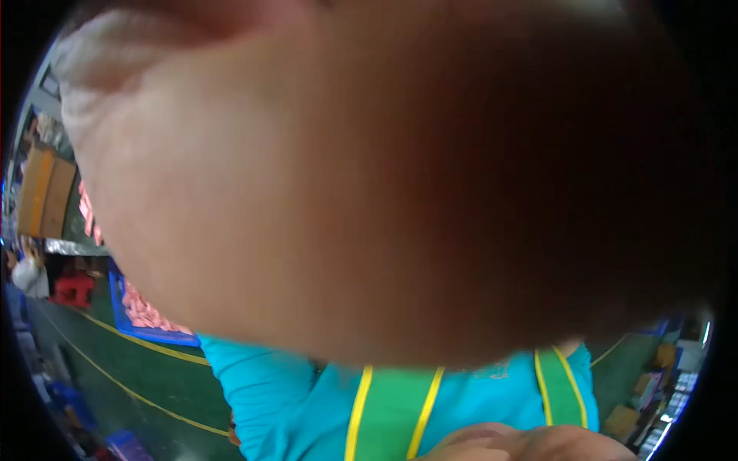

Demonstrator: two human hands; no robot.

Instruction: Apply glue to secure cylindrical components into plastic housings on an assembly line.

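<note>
Tray [118, 300] with blue rim holds many pink pieces [146, 312].

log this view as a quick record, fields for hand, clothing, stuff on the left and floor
hand: large, blurred bare hand very close to the lens, blocking most of the view; left or right cannot be told
held: nothing visible
clothing: bright blue fabric top with green, yellow-edged straps
left side: brown cardboard box with orange tape; red stool-like object; small pink pieces in a shallow blue tray
floor: dark green, with yellow lines
</note>
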